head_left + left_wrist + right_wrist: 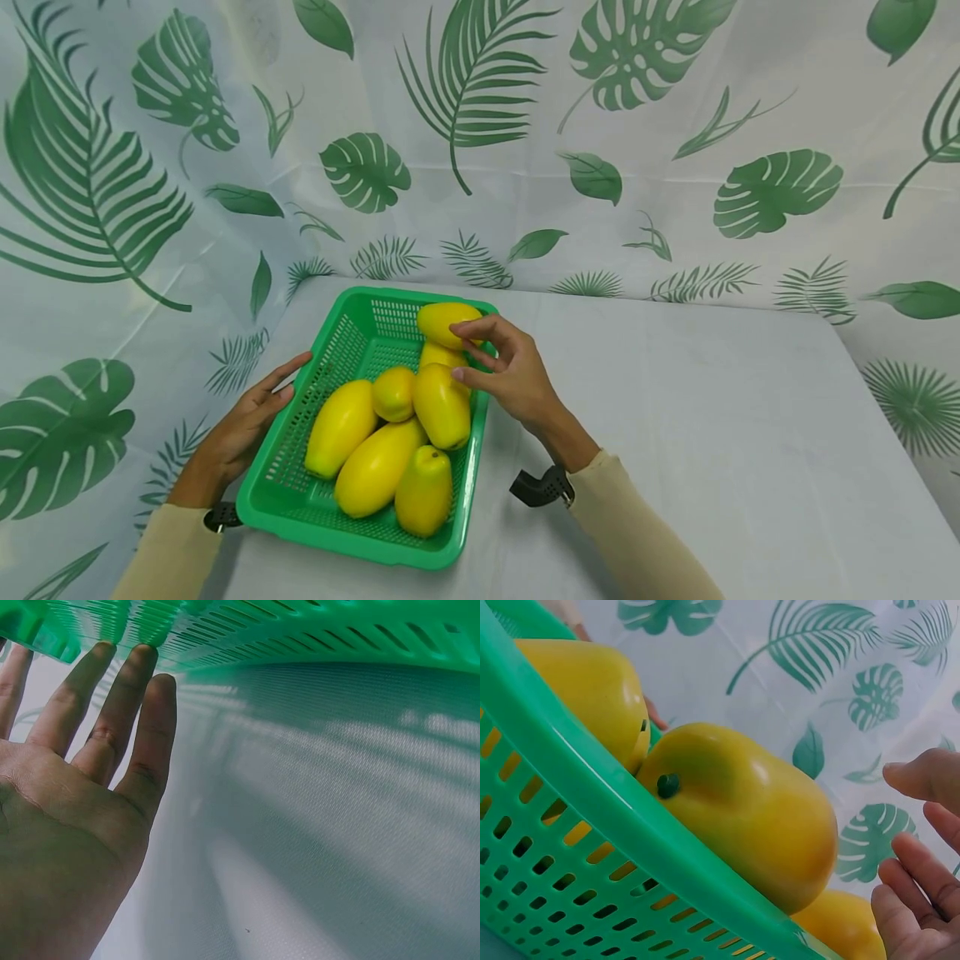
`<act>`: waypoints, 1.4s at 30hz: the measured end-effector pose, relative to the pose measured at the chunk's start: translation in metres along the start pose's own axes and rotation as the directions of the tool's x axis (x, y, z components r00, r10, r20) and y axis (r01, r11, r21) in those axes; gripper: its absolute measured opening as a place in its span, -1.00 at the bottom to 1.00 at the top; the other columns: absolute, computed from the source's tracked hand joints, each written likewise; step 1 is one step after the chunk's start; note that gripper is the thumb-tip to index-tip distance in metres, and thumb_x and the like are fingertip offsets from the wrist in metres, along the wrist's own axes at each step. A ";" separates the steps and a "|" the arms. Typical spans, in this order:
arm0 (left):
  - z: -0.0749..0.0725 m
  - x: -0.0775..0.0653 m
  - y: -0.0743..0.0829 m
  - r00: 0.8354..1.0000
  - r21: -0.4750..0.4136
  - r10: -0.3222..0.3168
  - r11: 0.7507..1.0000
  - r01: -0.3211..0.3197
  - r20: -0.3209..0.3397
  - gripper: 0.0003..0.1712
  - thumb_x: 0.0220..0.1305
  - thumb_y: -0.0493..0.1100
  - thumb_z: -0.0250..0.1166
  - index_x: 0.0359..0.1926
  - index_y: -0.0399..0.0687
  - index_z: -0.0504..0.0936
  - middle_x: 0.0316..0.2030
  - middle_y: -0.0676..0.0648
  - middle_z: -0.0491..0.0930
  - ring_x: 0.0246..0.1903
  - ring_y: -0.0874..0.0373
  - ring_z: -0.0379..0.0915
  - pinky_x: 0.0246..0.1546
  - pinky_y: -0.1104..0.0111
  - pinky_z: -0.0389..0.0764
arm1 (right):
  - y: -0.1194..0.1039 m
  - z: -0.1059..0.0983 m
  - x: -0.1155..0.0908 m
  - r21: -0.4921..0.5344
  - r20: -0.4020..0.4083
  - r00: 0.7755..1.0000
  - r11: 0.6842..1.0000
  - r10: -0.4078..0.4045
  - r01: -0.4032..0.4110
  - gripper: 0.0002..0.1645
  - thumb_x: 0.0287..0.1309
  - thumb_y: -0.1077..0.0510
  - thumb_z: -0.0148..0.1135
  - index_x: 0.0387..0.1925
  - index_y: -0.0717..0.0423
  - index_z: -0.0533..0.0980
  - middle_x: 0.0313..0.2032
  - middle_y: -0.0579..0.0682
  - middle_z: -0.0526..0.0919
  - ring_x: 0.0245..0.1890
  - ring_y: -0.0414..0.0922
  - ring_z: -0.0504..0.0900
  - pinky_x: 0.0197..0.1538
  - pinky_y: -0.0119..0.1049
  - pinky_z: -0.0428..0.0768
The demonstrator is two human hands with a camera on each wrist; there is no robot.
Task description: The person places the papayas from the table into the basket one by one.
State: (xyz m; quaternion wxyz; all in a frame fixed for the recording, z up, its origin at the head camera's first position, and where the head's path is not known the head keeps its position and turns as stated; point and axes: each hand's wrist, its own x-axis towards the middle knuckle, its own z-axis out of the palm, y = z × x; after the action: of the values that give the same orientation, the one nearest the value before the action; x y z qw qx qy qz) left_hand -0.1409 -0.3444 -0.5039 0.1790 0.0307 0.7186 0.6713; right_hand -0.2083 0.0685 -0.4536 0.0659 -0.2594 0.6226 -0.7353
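Note:
A green plastic basket (341, 546) holds several yellow, mango-like fruits (377, 468). My left hand (242, 425) is at the basket's left side; in the left wrist view its straight fingers (154, 739) reach up to the slotted outer wall. Over the right rim, my right hand (517, 367) hovers with thumb and fingers parted and bent. Its fingertips overlap the far fruit (442, 323) and the one below it in the head view. In the right wrist view, a gap shows between that hand (926, 900) and the large fruit with a dark green stem (742, 810).
The basket stands on the left part of a white-covered table (675, 433). Behind and to the left hangs a white sheet (510, 217) printed with green leaves. Each wrist wears a black strap (542, 487).

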 end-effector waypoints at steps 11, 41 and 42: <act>-0.003 -0.001 -0.004 0.999 -0.054 0.026 0.998 -0.024 0.022 -0.35 0.79 -0.06 -0.15 0.74 0.30 -0.04 0.67 0.16 -0.05 0.35 0.38 0.35 0.14 0.43 0.66 | -0.003 -0.001 -0.005 0.042 -0.013 1.000 0.999 -0.027 0.027 -0.50 0.29 0.42 0.41 0.23 0.37 0.50 0.28 0.23 0.56 0.40 0.32 0.45 0.50 0.17 0.42; -0.002 0.000 0.002 1.000 0.097 0.009 0.995 -0.010 0.003 -0.36 0.78 -0.03 -0.14 0.74 0.33 -0.01 0.75 0.01 -0.37 0.67 -0.36 -0.41 0.46 0.13 0.36 | -0.020 -0.006 -0.021 -0.283 -0.090 0.991 0.956 -0.103 0.073 -0.50 0.37 0.31 0.36 0.30 0.12 0.53 0.31 0.23 0.58 0.49 -0.03 0.44 0.66 0.02 0.25; -0.002 0.000 0.002 1.000 0.097 0.008 0.995 -0.009 0.004 -0.36 0.78 -0.03 -0.13 0.74 0.32 -0.01 0.75 0.03 -0.37 0.68 -0.33 -0.44 0.45 0.17 0.36 | -0.020 -0.007 -0.023 -0.322 -0.098 0.991 0.945 -0.093 0.057 -0.48 0.38 0.28 0.37 0.33 0.06 0.53 0.34 0.18 0.59 0.51 -0.05 0.42 0.67 0.07 0.21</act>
State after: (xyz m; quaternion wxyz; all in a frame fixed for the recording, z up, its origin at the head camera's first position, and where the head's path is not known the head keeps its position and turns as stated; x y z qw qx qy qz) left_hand -0.1416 -0.3465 -0.5017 0.1757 0.0436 0.7499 0.6364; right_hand -0.1873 0.0881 -0.4424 -0.0399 -0.2486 0.7253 -0.6407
